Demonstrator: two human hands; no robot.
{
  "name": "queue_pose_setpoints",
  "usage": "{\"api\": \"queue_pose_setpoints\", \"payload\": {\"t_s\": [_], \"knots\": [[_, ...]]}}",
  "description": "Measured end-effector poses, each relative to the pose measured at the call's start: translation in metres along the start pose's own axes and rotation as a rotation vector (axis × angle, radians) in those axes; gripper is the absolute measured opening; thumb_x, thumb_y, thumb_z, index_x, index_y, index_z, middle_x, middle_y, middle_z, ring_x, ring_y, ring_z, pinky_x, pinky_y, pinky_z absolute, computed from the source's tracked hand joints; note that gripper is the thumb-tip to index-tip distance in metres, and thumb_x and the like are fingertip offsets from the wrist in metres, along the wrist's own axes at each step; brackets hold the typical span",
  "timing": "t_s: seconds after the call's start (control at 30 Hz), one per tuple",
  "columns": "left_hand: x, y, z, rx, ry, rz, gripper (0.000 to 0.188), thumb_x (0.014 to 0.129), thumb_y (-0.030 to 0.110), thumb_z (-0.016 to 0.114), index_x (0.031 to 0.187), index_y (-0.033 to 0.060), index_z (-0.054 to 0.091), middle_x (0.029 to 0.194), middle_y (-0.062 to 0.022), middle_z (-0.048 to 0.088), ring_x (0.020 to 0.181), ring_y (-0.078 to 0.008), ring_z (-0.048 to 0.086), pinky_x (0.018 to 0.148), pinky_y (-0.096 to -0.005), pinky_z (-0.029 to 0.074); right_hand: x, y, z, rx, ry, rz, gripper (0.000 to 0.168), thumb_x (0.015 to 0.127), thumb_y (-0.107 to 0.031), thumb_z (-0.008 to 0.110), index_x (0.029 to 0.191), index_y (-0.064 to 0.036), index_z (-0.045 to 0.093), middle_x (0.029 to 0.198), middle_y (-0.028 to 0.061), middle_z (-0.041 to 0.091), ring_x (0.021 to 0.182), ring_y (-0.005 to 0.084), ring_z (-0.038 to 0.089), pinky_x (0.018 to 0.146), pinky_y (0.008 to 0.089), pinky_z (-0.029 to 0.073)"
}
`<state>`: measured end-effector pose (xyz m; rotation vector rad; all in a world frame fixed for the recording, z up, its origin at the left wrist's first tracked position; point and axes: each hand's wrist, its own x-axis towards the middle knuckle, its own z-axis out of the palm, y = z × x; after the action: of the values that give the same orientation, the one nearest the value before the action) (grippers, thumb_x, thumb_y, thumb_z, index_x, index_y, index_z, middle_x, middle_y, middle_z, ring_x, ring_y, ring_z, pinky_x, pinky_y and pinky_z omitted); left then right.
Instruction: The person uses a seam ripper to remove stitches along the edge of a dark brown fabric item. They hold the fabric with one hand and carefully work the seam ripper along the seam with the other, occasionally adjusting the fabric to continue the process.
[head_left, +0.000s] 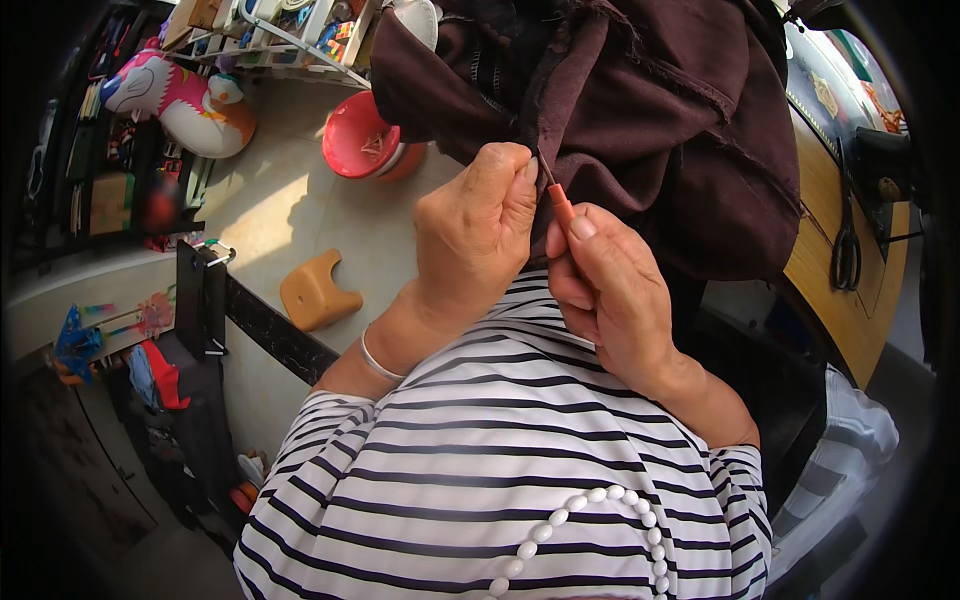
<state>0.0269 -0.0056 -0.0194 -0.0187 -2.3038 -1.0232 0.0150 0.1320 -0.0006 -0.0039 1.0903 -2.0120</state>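
Dark maroon cloth (645, 142), with frayed raw edges and some overlock stitching, lies bunched in front of me. My left hand (480, 214) pinches a narrow folded edge of it between thumb and curled fingers. In my right hand (615, 277) is a seam ripper (561, 201) with an orange handle. Its thin metal shaft points up and to the left, and the tip meets the cloth right beside my left thumb. Folds and fingers hide the exact spot where the tip touches.
On the right, black-handled scissors (846, 255) lie on a wooden sewing table (817, 180). A red bin (352, 142) and a tan plastic stool (319, 292) stand on the floor at left. Behind them are an inflatable toy (187, 105) and a white cart (300, 45).
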Motion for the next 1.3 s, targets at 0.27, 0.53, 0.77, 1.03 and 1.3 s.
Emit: {"api": "queue_pose_setpoints", "payload": {"t_s": [0.27, 0.53, 0.77, 1.03, 1.3], "knots": [[0.001, 0.0, -0.001, -0.199, 0.032, -0.162, 0.005, 0.084, 0.007, 0.054, 0.083, 0.0034, 0.051, 0.06, -0.0037, 0.051, 0.049, -0.0111, 0.047, 0.045, -0.0233, 0.038, 0.002, -0.01, 0.002, 0.234, -0.029, 0.073, 0.022, 0.09, -0.024, 0.037, 0.083, -0.005, 0.046, 0.052, -0.0017, 0.036, 0.038, 0.0038, 0.023, 0.035, 0.0178, 0.018], [0.006, -0.005, -0.002, -0.469, 0.057, -0.339, 0.009, 0.088, 0.009, 0.05, 0.085, 0.001, 0.047, 0.066, 0.0033, 0.045, 0.057, -0.0001, 0.037, 0.048, -0.0151, 0.031, 0.0, -0.014, -0.001, 0.108, -0.08, 0.162, 0.025, 0.09, -0.024, 0.033, 0.085, -0.003, 0.045, 0.054, 0.0046, 0.046, 0.034, 0.0062, 0.028, 0.032, 0.0184, 0.022], [0.008, -0.003, -0.003, -0.532, 0.038, -0.404, 0.01, 0.088, 0.008, 0.049, 0.091, 0.0005, 0.044, 0.068, 0.0033, 0.044, 0.058, -0.0003, 0.036, 0.05, -0.014, 0.032, -0.005, -0.013, 0.003, -0.014, 0.093, -0.138, 0.031, 0.092, -0.033, 0.038, 0.087, -0.003, 0.048, 0.054, -0.0006, 0.04, 0.038, 0.0026, 0.027, 0.034, 0.0148, 0.022], [0.004, 0.001, -0.004, -0.66, -0.049, -0.394, 0.01, 0.088, 0.008, 0.05, 0.092, 0.001, 0.044, 0.073, 0.0024, 0.046, 0.062, 0.0007, 0.038, 0.052, -0.0134, 0.033, 0.036, -0.02, 0.006, -0.079, 0.181, -0.229, 0.019, 0.081, -0.019, 0.062, 0.085, -0.002, 0.054, 0.056, -0.0067, 0.043, 0.042, -0.0011, 0.033, 0.036, 0.0144, 0.023], [0.009, -0.004, -0.006, -0.395, 0.083, -0.248, 0.007, 0.086, 0.004, 0.052, 0.086, 0.0002, 0.046, 0.06, 0.0033, 0.046, 0.053, -0.0007, 0.038, 0.046, -0.0155, 0.032, 0.046, -0.015, 0.003, -0.275, 0.251, -0.43, 0.02, 0.082, -0.013, 0.058, 0.067, -0.006, 0.048, 0.053, -0.008, 0.038, 0.045, -0.0004, 0.031, 0.039, 0.0166, 0.024]]}}
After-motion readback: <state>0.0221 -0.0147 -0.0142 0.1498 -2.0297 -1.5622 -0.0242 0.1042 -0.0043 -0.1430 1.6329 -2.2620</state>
